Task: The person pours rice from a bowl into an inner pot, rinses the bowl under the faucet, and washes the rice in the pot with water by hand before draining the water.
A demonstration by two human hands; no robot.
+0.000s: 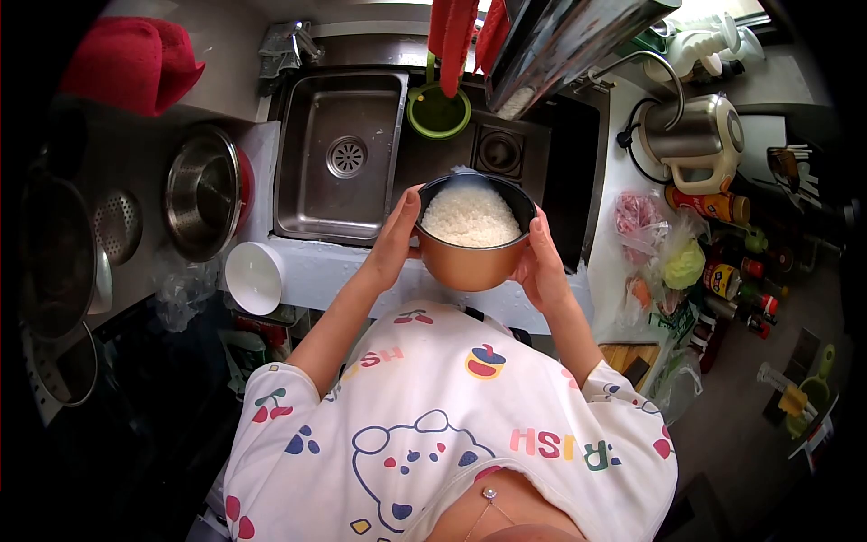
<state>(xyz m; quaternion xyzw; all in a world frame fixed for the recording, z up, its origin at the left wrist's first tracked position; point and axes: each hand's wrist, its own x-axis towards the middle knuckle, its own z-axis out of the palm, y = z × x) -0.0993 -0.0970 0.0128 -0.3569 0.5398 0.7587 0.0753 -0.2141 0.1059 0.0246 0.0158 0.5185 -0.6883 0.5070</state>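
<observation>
Between my two hands is a rice cooker inner pot, copper-coloured outside and dark inside. White rice grains fill much of it, heaped toward the near side. My left hand is pressed to the pot's left side, and my right hand supports its right side. The pot is held up above the front edge of the double sink. Some of the fingers are hidden behind and under the pot.
A green strainer hangs at the sink's back. Left are a white bowl and a metal basin. An electric kettle, bagged vegetables and several sauce bottles stand right. Red gloves hang above the sink.
</observation>
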